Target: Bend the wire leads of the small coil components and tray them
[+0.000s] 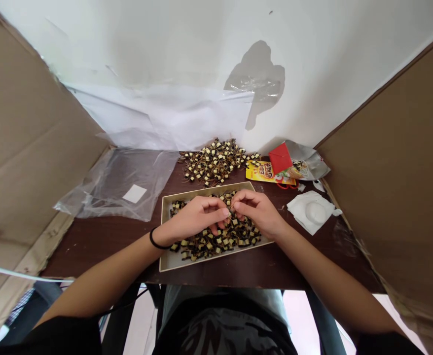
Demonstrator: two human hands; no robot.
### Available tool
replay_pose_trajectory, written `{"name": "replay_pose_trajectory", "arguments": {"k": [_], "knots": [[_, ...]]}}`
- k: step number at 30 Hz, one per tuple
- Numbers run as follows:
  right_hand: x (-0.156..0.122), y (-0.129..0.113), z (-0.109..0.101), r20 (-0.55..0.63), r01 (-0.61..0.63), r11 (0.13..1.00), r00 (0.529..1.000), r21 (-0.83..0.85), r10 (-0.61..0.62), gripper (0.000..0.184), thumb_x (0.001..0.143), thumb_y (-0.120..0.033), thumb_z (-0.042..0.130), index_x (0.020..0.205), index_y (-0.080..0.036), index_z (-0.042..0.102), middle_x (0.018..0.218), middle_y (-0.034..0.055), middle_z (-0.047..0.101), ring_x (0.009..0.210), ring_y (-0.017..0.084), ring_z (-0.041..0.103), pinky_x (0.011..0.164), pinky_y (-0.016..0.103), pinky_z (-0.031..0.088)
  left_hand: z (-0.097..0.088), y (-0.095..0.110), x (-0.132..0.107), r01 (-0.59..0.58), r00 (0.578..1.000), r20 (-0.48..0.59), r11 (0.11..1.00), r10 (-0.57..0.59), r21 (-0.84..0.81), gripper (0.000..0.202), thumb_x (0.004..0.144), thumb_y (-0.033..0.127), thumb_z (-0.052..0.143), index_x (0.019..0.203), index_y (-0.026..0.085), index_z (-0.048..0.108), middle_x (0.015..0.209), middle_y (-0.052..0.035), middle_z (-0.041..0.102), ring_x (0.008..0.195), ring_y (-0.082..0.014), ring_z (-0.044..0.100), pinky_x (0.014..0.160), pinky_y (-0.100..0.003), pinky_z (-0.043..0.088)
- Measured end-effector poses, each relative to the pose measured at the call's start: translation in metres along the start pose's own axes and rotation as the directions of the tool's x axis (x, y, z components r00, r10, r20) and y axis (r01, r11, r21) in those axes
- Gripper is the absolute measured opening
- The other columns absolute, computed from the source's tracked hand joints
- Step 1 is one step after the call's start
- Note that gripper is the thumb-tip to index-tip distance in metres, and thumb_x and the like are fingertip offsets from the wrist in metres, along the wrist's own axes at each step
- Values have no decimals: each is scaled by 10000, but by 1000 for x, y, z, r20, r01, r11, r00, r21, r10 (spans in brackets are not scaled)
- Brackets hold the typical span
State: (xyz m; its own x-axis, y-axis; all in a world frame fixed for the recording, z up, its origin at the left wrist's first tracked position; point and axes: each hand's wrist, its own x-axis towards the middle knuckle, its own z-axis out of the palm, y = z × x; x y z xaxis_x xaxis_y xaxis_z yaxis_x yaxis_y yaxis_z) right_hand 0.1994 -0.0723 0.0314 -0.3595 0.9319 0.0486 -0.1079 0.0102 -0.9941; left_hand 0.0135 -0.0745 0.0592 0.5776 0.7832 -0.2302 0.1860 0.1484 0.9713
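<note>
A shallow cardboard box [170, 261] sits at the table's front, filled with many small yellow-and-black parts [209, 244] that have thin copper-coloured leads. Over the box, my left hand [203, 214] wears a black band at the wrist, its thumb and fingers pinched together. Facing it, my right hand [259, 212] is closed in a pinch too, fingertips almost touching the left ones. Something tiny sits between the fingertips, too small and covered to make out. Behind the box lies a loose pile of the same parts [216, 160].
Left of the box lies a clear plastic bag [124, 182] with a white label. To the right are a yellow snack packet [259, 171], a red envelope [280, 158], a silver wrapper [308, 158] and a white tissue [310, 212]. Cardboard panels [394, 182] flank the dark table [101, 246].
</note>
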Motion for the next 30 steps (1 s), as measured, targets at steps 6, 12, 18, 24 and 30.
{"name": "replay_pose_trajectory", "arguments": {"k": [6,12,18,24,30], "knots": [[0,-5,2,3,20,992,1000,-127,-19,97,734,-223,619,666,-165,582,574,-45,524,503,74,456,513,213,379,0,-1,0,-19,1000,13,997,18,74,269,835,387,574,782,123,598,675,8,607,511,-67,570,506,-172,478],[-3,-8,7,-25,49,984,998,-172,-54,96,727,-201,600,644,-163,570,583,-38,542,510,75,463,525,214,388,1,1,0,-44,999,9,995,44,88,253,805,376,611,834,125,609,671,10,607,505,-71,567,498,-175,484],[-3,-1,8,-217,60,978,971,-201,-104,118,785,-297,589,787,-179,582,624,-26,548,521,96,485,502,220,398,2,-2,2,-36,993,-112,999,32,-30,286,783,411,629,762,129,586,639,4,599,551,-95,580,490,-194,519],[-5,-7,9,-131,191,898,956,-395,-261,174,846,-308,522,791,-182,629,772,31,619,671,134,547,601,254,438,2,-1,1,-23,993,-115,998,16,-57,296,769,411,644,721,126,579,639,3,608,519,-79,565,469,-177,505],[-3,-2,7,-20,-27,991,1000,-132,24,266,828,-422,548,863,-178,648,603,-19,546,517,97,484,478,216,399,1,0,0,-17,997,-76,1000,17,3,280,777,395,632,725,122,606,614,16,595,480,-65,551,469,-164,480]]}}
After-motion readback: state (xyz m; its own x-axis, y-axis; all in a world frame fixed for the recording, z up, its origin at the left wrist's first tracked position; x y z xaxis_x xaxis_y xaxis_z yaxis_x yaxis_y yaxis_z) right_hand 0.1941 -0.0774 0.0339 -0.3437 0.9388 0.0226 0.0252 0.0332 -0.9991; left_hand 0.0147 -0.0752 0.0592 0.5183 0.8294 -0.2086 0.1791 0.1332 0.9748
